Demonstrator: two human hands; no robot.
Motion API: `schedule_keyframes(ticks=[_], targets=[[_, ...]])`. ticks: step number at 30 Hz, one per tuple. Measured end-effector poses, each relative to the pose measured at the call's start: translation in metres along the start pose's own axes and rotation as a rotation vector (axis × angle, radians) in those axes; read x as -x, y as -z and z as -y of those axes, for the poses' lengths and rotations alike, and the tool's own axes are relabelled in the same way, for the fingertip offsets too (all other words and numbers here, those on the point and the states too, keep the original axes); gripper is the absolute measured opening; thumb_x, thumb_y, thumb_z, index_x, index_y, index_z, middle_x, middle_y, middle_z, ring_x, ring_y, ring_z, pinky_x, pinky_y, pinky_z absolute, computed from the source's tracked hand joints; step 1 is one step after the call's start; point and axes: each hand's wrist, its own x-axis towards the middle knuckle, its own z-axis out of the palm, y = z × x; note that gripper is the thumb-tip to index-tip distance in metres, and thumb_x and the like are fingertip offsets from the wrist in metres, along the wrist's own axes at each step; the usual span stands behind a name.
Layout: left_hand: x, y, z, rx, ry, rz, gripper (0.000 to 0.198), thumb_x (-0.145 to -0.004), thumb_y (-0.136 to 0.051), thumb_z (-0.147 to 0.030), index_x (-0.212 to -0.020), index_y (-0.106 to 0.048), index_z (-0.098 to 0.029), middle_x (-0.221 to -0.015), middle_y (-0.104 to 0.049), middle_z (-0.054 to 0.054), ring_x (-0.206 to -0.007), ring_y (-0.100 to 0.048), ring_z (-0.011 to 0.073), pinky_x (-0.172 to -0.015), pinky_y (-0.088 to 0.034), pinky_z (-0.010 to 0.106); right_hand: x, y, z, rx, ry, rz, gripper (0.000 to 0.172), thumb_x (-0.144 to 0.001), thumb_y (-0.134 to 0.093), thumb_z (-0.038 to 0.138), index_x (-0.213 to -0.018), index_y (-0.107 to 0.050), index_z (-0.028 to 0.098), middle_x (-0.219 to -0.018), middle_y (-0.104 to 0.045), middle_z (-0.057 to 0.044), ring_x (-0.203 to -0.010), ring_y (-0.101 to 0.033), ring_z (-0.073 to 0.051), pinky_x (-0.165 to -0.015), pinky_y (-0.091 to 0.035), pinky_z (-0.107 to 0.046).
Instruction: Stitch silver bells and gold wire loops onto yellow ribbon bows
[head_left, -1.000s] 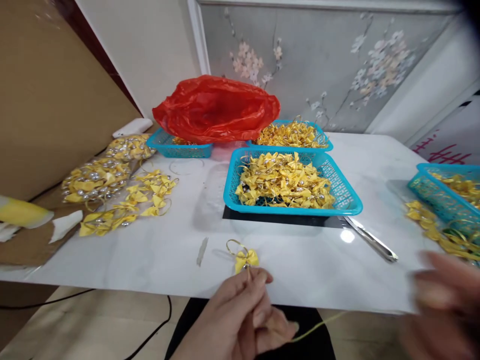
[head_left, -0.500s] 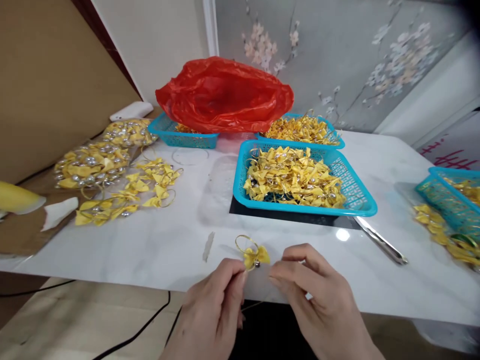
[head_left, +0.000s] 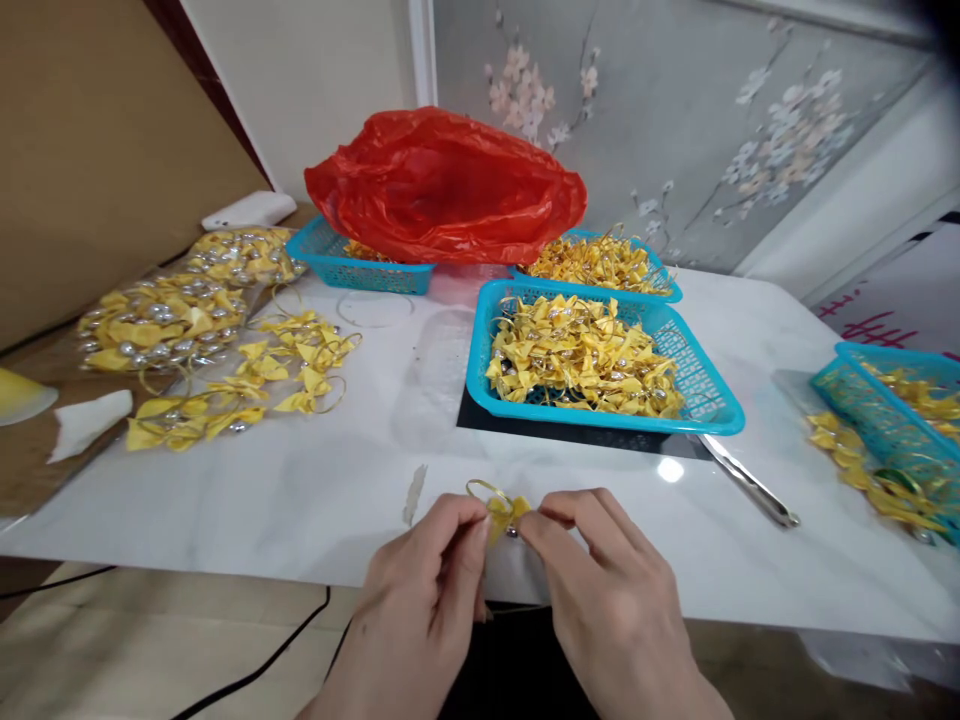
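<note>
A small yellow ribbon bow (head_left: 498,520) with a gold cord loop (head_left: 480,486) and a silvery bead (head_left: 511,532) is held over the table's front edge. My left hand (head_left: 424,590) is closed in a pinch at the bow's left side. On the other side, thumb and fingers of my right hand (head_left: 611,585) are pressed together at its right wing, by the bead. My fingertips hide part of the bow. Beyond my hands, a blue plastic basket (head_left: 705,420) holds a heap of similar yellow bows (head_left: 585,355).
Loose bows (head_left: 259,365) lie left, beside filled clear bags (head_left: 161,325). An open red plastic bag (head_left: 442,190) stands behind, between more blue baskets. A metal tool (head_left: 750,485) lies partly beneath the front basket. Another basket (head_left: 855,390) is at right.
My right hand has moved left, closing onto the bow's right side. My left hand keeps its pinch. The view has shifted slightly.
</note>
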Motion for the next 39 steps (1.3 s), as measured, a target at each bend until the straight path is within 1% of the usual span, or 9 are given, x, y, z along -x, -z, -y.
schedule_keyframes(ticks=[4,9,13,15,20,26,31,34,39], targets=[[-0.006,-0.003,0.002,-0.010,-0.023,0.019,0.018,-0.096,-0.046,-0.028,-0.086,-0.061,-0.024,-0.054,-0.056,-0.006,-0.045,-0.056,0.0139,-0.051,-0.045,0.024,0.004,-0.007,0.003,-0.110,-0.023,0.025,0.022,-0.097,-0.046,0.002,-0.102,-0.062,0.015,-0.088,-0.061,-0.006,-0.076,-0.051,-0.020,-0.066,-0.042,-0.031],[-0.005,-0.004,-0.001,-0.031,-0.043,0.043,0.019,-0.094,-0.048,-0.024,-0.087,-0.065,-0.022,-0.059,-0.062,-0.004,-0.043,-0.054,0.0128,-0.048,-0.042,0.024,0.004,-0.016,0.006,-0.052,-0.049,0.002,0.022,-0.098,-0.042,0.003,-0.111,-0.059,0.010,-0.079,-0.058,-0.006,-0.070,-0.047,-0.021,-0.062,-0.039,-0.033],[-0.003,-0.004,-0.002,-0.038,-0.051,0.032,0.019,-0.096,-0.048,-0.027,-0.083,-0.063,-0.024,-0.057,-0.059,-0.005,-0.045,-0.053,0.0126,-0.049,-0.042,0.024,0.004,-0.015,0.003,-0.029,0.010,-0.002,0.024,-0.096,-0.041,0.002,-0.094,-0.062,0.012,-0.080,-0.058,-0.007,-0.071,-0.046,-0.020,-0.060,-0.037,-0.033],[-0.004,-0.004,-0.002,-0.034,-0.046,0.015,0.019,-0.097,-0.047,-0.029,-0.083,-0.060,-0.024,-0.053,-0.054,-0.007,-0.044,-0.053,0.0127,-0.050,-0.042,0.024,0.004,-0.014,0.001,-0.036,-0.007,0.002,0.027,-0.096,-0.041,0.001,-0.086,-0.062,0.013,-0.082,-0.059,-0.007,-0.072,-0.046,-0.020,-0.061,-0.036,-0.033],[-0.009,-0.005,-0.002,-0.039,0.006,0.005,0.020,-0.097,-0.043,-0.031,-0.082,-0.054,-0.024,-0.048,-0.047,-0.009,-0.040,-0.050,0.0131,-0.049,-0.042,0.024,0.006,-0.015,-0.003,-0.101,-0.058,0.026,0.027,-0.095,-0.041,0.000,-0.093,-0.063,0.015,-0.084,-0.060,-0.006,-0.076,-0.049,-0.020,-0.064,-0.039,-0.031],[-0.016,-0.006,-0.005,0.067,0.095,0.064,0.025,-0.098,-0.040,-0.035,-0.078,-0.052,-0.025,-0.048,-0.046,-0.009,-0.039,-0.050,0.0122,-0.046,-0.042,0.023,0.006,-0.020,-0.005,-0.230,-0.150,0.066,0.032,-0.094,-0.039,0.001,-0.107,-0.063,0.018,-0.085,-0.060,-0.005,-0.075,-0.055,-0.019,-0.063,-0.046,-0.028],[-0.019,-0.006,-0.005,0.136,0.159,0.101,0.029,-0.097,-0.040,-0.039,-0.073,-0.049,-0.024,-0.045,-0.045,-0.010,-0.036,-0.047,0.0113,-0.042,-0.041,0.022,0.003,-0.018,-0.004,-0.320,-0.209,0.070,0.029,-0.094,-0.042,0.003,-0.101,-0.064,0.020,-0.083,-0.061,-0.002,-0.077,-0.057,-0.018,-0.066,-0.048,-0.026],[-0.019,-0.005,-0.006,0.081,0.137,0.100,0.026,-0.095,-0.043,-0.033,-0.072,-0.052,-0.024,-0.047,-0.046,-0.009,-0.036,-0.047,0.0116,-0.043,-0.039,0.022,0.002,-0.017,-0.004,-0.364,-0.247,0.046,0.024,-0.095,-0.045,0.006,-0.100,-0.063,0.021,-0.086,-0.062,-0.002,-0.078,-0.058,-0.017,-0.069,-0.048,-0.026],[-0.018,-0.006,-0.009,-0.028,0.059,0.059,0.024,-0.089,-0.044,-0.022,-0.069,-0.057,-0.023,-0.053,-0.052,-0.006,-0.042,-0.046,0.0127,-0.048,-0.036,0.025,0.000,-0.020,-0.002,-0.449,-0.294,0.039,0.025,-0.096,-0.045,0.008,-0.105,-0.066,0.020,-0.088,-0.061,-0.003,-0.078,-0.060,-0.014,-0.068,-0.049,-0.024]])
